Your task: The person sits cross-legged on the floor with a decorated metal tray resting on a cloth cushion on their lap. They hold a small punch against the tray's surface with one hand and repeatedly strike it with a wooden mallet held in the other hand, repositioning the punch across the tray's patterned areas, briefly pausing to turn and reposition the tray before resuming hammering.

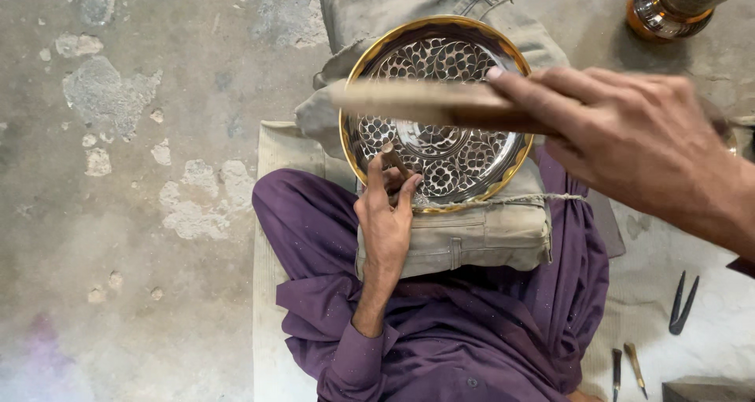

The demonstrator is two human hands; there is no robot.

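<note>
Raised closest to view, the right hand point(629, 138) is clenched round a wooden mallet point(417, 103), while the left hand point(387, 213) has its fingers point(376, 178) pinching a small chisel point(393, 160) upright on the engraved metal plate point(437, 111). That plate rests on folded cloth padding point(456, 237) over the lap; it looks stiff, thin and easily dented, best steadied by its gold rim.

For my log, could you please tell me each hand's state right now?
Left hand: closed on a punch against the plate.
Right hand: closed on a stick.
</note>
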